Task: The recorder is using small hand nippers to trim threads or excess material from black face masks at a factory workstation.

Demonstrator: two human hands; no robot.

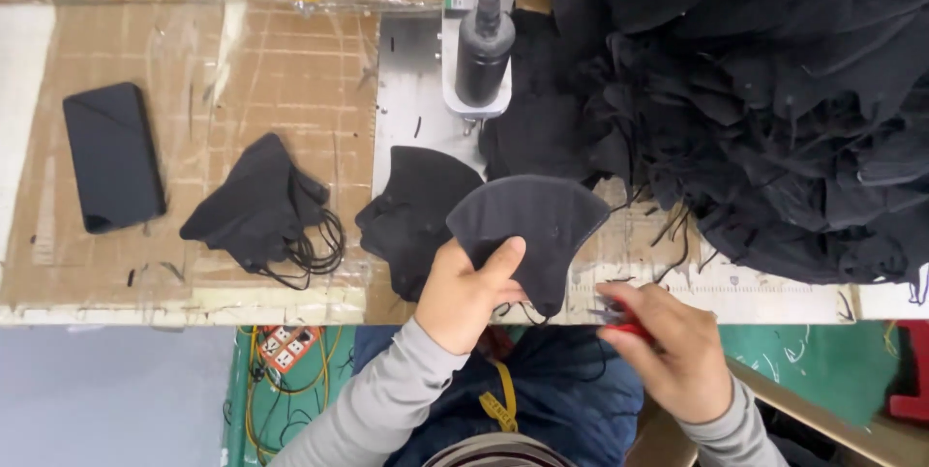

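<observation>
Cardboard-topped bench (290, 70) carries three loose masks; your left hand (469, 293) pinches one mask (527, 225), your right hand (668, 351) clenches red snips (624, 329).

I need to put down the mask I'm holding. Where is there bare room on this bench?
Bare cardboard lies between the phone and the finished mask with ear loops, above both. The right side is crowded by the heap of black masks, the middle by the welding head.

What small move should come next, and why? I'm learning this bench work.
Probably bring the red-handled tool in the right hand up to the loose threads hanging below the black mask piece: the left hand holds that piece up with its lower edge near the tool.
</observation>
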